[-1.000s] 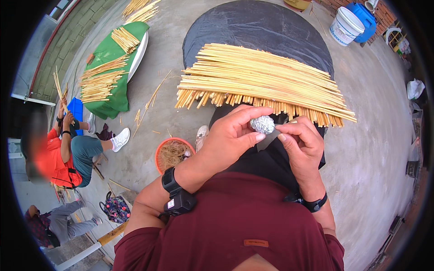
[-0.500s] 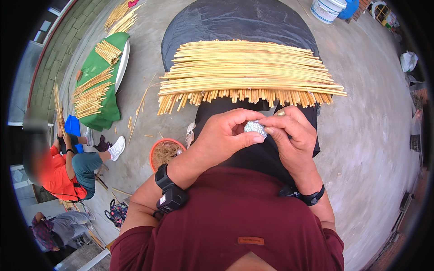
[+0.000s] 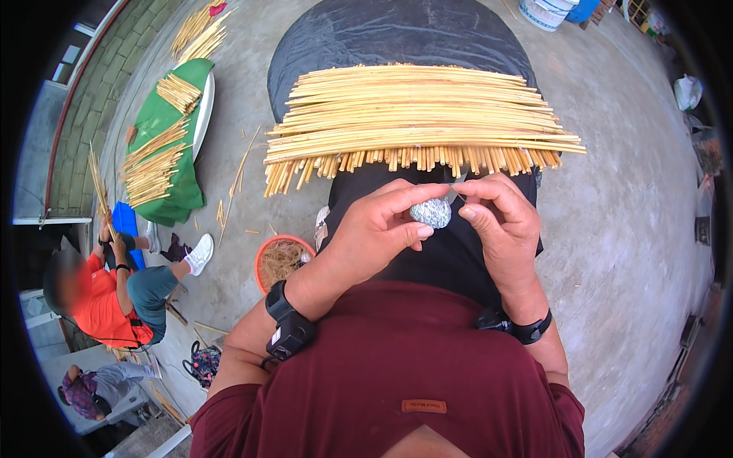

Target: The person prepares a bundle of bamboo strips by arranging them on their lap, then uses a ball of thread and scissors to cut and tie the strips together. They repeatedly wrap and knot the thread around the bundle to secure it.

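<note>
A small silvery ball [image 3: 431, 213], perhaps wound string or crumpled foil, sits in front of my lap. My left hand [image 3: 382, 229] is closed on it, with the thumb below and the index finger stretched across its top. Just right of the ball, my right hand [image 3: 500, 221] pinches with thumb and index finger; a thin strand or strip seems to show at the fingertips, too fine to name. Beyond both hands lies a row of straw-coloured stalks [image 3: 416, 107], set side by side like a mat, their near ends hanging over the table edge.
The stalks rest on a round table [image 3: 397, 27] with a black cover. An orange basin [image 3: 263, 256] of dry fibres stands on the floor at left. Further left, bundled stalks lie on a green cloth [image 3: 179, 195]; a seated person [image 3: 114, 298] in orange holds stalks.
My right fingers have come off the silver ball and moved slightly up and right, leaving more of the ball exposed. My left hand still holds it.
</note>
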`<state>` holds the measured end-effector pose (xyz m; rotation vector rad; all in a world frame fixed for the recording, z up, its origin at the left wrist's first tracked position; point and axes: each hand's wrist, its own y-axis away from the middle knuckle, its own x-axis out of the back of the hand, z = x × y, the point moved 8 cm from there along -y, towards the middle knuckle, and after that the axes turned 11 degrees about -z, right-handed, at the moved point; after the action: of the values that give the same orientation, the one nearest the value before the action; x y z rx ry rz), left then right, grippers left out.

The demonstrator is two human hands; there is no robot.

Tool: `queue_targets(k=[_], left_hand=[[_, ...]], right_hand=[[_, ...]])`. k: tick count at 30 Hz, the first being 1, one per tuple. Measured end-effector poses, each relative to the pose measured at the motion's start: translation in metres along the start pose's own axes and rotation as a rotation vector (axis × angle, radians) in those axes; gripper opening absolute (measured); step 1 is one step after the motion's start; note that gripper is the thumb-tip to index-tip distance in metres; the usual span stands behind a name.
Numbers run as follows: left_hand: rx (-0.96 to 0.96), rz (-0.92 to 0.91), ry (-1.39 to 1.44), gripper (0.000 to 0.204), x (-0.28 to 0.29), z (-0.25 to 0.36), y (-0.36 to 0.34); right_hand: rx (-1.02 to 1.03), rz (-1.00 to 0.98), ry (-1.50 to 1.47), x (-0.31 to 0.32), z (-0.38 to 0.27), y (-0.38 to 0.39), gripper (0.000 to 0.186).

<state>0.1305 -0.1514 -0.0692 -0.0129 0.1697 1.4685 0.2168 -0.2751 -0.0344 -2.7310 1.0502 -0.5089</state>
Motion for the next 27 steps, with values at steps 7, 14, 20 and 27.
queue_targets(k=[7,14,20,27], left_hand=[[-0.022,0.034,0.29,0.038,0.0,-0.014,0.0],[-0.129,0.11,0.474,0.031,0.005,-0.018,0.007],[-0.166,0.081,0.771,0.029,0.006,-0.029,0.005],[-0.11,0.039,0.938,0.029,0.003,-0.041,0.004]], right_hand=[[0.065,0.013,0.171,-0.011,0.0,0.001,0.006],[0.016,0.07,-0.751,-0.008,0.035,0.004,0.017],[0.035,-0.12,-0.942,-0.026,0.03,0.006,0.02],[0.107,0.34,-0.883,0.022,0.041,0.012,0.012]])
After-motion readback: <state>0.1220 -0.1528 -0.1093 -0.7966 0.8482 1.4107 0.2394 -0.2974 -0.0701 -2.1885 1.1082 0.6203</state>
